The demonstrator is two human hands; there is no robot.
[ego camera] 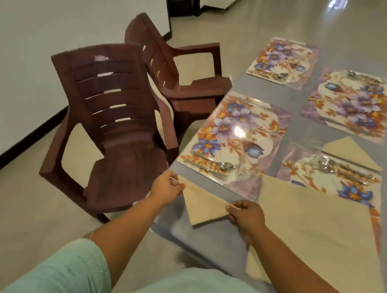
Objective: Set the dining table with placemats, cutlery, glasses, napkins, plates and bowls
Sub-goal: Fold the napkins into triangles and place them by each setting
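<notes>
Grey dining table (293, 111): four floral placemats (236, 137) with cutlery (219, 166); one folded napkin (352, 152) at far right. Near edge: beige triangular napkin (203, 206), left hand (166, 188) and right hand (247, 216) each pinching a corner. Two brown plastic chairs (113, 119) alongside.

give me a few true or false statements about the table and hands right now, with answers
1. Both hands, left and right, pinch a folded beige napkin. True.
2. Six placemats lie on the table. False: four show.
3. A folded napkin lies by the near right placemat. True.
4. Plates sit on the placemats. False: only cutlery shows, such as the spoon.
5. The chairs are brown. True.
</notes>
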